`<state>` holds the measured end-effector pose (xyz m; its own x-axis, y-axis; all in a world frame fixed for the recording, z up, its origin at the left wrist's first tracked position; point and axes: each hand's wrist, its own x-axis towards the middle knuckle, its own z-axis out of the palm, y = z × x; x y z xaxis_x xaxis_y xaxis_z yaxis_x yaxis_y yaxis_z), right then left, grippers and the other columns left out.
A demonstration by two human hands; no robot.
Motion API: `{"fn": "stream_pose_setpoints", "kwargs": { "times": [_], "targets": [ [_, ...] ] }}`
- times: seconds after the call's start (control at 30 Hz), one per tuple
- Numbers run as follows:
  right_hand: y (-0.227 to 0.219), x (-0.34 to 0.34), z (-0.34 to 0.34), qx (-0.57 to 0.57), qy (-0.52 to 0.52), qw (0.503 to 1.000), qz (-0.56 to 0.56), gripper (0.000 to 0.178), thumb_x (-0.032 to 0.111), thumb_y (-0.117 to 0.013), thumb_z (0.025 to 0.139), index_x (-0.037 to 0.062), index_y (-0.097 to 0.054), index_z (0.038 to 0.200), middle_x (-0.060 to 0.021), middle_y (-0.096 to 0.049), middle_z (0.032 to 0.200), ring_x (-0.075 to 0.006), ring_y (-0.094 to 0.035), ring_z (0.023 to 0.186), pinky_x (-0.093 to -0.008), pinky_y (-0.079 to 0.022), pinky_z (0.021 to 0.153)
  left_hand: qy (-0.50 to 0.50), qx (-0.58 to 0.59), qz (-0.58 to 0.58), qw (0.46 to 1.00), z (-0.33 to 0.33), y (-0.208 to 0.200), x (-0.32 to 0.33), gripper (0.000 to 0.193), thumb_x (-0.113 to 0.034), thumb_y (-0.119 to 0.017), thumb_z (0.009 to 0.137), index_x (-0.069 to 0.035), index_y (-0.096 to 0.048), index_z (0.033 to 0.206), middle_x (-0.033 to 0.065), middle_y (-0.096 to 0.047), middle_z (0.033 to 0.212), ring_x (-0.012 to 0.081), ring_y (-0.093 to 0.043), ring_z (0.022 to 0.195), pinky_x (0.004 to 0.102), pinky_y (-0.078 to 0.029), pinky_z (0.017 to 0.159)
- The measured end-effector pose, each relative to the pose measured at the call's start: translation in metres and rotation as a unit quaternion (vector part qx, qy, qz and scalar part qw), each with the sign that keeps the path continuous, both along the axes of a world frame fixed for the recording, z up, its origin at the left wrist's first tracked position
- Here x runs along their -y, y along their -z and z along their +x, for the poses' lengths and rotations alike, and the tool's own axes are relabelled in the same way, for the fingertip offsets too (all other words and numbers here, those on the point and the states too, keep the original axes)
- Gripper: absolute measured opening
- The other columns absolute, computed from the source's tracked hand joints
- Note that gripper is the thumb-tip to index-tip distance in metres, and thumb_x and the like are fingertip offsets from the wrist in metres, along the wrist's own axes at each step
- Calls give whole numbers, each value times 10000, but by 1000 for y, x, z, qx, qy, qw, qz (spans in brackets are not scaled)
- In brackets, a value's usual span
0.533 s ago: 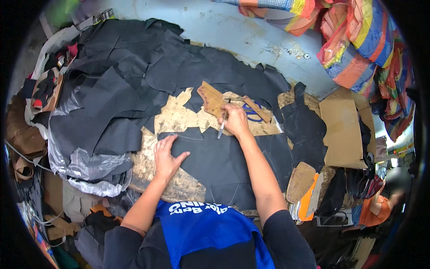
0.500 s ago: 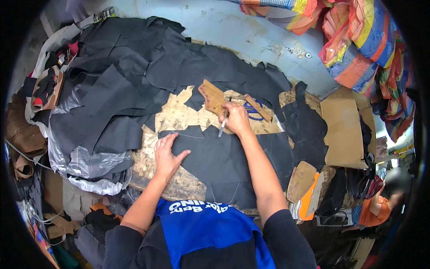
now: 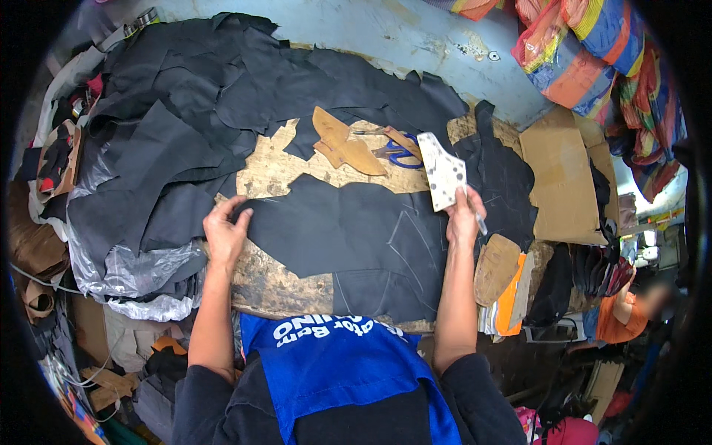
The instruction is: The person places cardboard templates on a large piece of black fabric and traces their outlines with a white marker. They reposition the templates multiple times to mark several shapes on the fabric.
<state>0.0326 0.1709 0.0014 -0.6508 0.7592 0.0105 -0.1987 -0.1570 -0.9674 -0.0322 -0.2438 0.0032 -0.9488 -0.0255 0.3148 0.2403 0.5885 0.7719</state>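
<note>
A dark leather sheet [image 3: 326, 226] with pale drawn lines lies across the wooden board in front of me. My left hand [image 3: 226, 231] is at its left end, thumb and fingers closing on the edge. My right hand [image 3: 465, 215] is at the sheet's right side, holding up a white pattern piece [image 3: 443, 172] with dark spots. A pen [image 3: 480, 224] also sticks out from between its fingers. Beyond the sheet lie a tan pattern piece [image 3: 345, 144] and blue-handled scissors [image 3: 400, 154], with a narrow brown strip [image 3: 403, 141] against the scissors.
Dark leather [image 3: 163, 133] is heaped at the left and far side, partly over clear plastic [image 3: 148, 274]. To the right stand a cardboard box [image 3: 560, 178] and a brown oval pattern [image 3: 497, 271] on papers. A person in orange [image 3: 623, 315] is farther right.
My right hand has moved right from the tan piece and now holds the white spotted pattern along with the pen. My left hand has shifted left and closed on the leather, which has turned.
</note>
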Motion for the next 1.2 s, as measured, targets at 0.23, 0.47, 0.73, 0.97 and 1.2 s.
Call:
{"fn": "stream_pose_setpoints", "kwargs": {
  "times": [0.23, 0.47, 0.73, 0.97, 1.2],
  "targets": [
    [41, 26, 43, 8, 49, 998, 24, 308, 11, -595, 863, -41, -493, 1149, -154, -617, 1032, -203, -645, 860, -310, -565, 661, -107, -100, -153, 977, 12, -5, -25, 433, -173, -753, 687, -70, -622, 1086, 129, -577, 1055, 295, -516, 983, 417, -396, 865],
    [45, 69, 50, 11, -17, 997, 80, 473, -98, -628, 773, -68, -450, 1210, -136, -580, 1069, -137, -605, 839, -253, -525, 722, 97, 106, -134, 981, 50, -11, -108, 726, -272, -790, 649, -56, -483, 1270, 77, -618, 851, 260, -575, 847, 379, -401, 823],
    [45, 40, 62, -25, 93, 993, 66, 510, -99, -628, 765, -51, -432, 1234, -155, -560, 1107, -166, -615, 869, -236, -515, 696, 182, 101, -60, 976, 53, -4, -88, 321, -117, -743, 673, -16, -666, 968, 92, -574, 672, 227, -549, 597, 338, -445, 585],
    [17, -15, 66, -85, 153, 983, 56, 482, -90, -608, 783, -32, -428, 1226, -166, -540, 1173, -228, -608, 961, -319, -551, 738, 173, 289, 193, 922, 56, 11, -40, 235, 30, -622, 802, 58, -599, 1034, 83, -657, 967, 101, -602, 834, 228, -474, 740],
    [5, -40, 86, -80, 176, 981, 4, 469, -118, -556, 769, -56, -424, 1215, -186, -539, 1148, -259, -620, 937, -377, -561, 785, 142, 292, 311, 893, 57, 22, 2, 287, 77, -564, 830, 50, -557, 1116, 82, -638, 1023, 121, -595, 917, 247, -469, 823]
  ]
}}
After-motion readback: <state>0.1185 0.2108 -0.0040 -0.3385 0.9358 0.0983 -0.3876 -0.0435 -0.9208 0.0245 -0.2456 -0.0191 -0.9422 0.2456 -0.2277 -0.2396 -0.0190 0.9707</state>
